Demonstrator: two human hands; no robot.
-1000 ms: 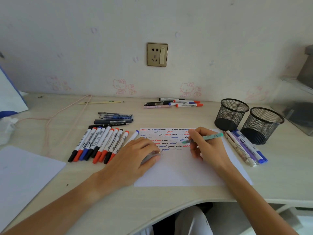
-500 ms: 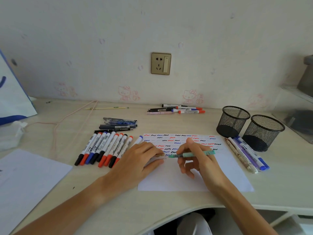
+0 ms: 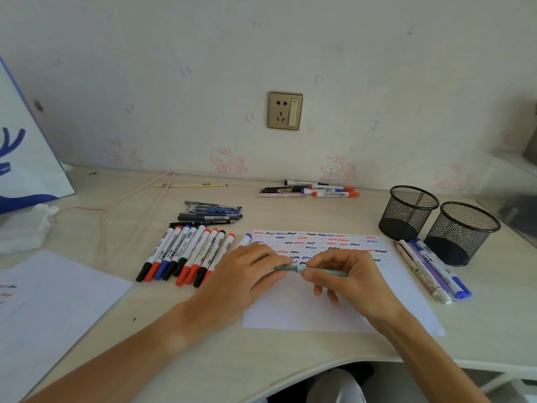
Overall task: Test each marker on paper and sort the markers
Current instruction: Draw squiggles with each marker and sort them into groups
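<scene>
Near the middle of the frame, over the test paper (image 3: 334, 303): left hand (image 3: 241, 277) and right hand (image 3: 351, 277) meeting on one mint-green marker (image 3: 319, 270), held level just above the sheet. Left grip pinching the marker's left end between thumb and fingers; right grip curled round the barrel, thumb and forefinger pinching just right of a pale joint in the body. Cannot tell whether that joint is cap meeting barrel.

Across the upper part of the paper: rows of short red, blue and black squiggles (image 3: 316, 241).

Left of the paper on the counter (image 3: 203, 344): a tight row of whiteboard markers (image 3: 186, 254) with red, blue and black caps, lying side by side, one more blue-capped marker (image 3: 245, 239) partly hidden by the left hand. Just above that row: a stack of dark pens (image 3: 212, 212).

Upper middle, along the wall: a small group of markers and pens (image 3: 313, 189). Right of the paper: several pens and blue-capped markers (image 3: 430, 269) lying together, just beside two black mesh cups (image 3: 436, 219).

Lower left: another white sheet (image 3: 49, 315).
</scene>
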